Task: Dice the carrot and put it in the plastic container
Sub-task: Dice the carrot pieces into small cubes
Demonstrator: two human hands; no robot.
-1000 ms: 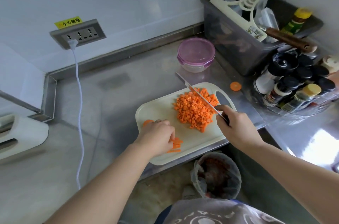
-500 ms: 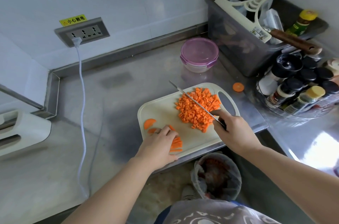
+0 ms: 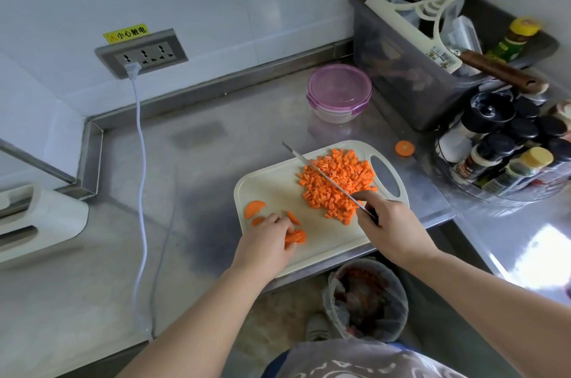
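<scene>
A white cutting board (image 3: 278, 189) lies on the steel counter. A heap of diced carrot (image 3: 336, 179) covers its right half. My right hand (image 3: 386, 223) grips a knife (image 3: 321, 175) whose blade lies across the heap, tip pointing up-left. My left hand (image 3: 268, 238) holds a small stack of carrot slices (image 3: 295, 236) near the board's front left. A few loose half-slices (image 3: 255, 208) lie by the board's left edge. The plastic container (image 3: 339, 97) with a purple lid, shut, stands behind the board.
A round carrot end (image 3: 404, 148) lies on the counter right of the board. A grey bin (image 3: 401, 74) of utensils and a rack of spice jars (image 3: 506, 155) crowd the right. A white cable (image 3: 140, 192) hangs from the wall socket. A lined waste bin (image 3: 366, 297) stands below the counter edge.
My left hand has slid back and left, uncovering the loose half-slices, and now holds the stack. The knife blade has swung its tip leftward over the heap.
</scene>
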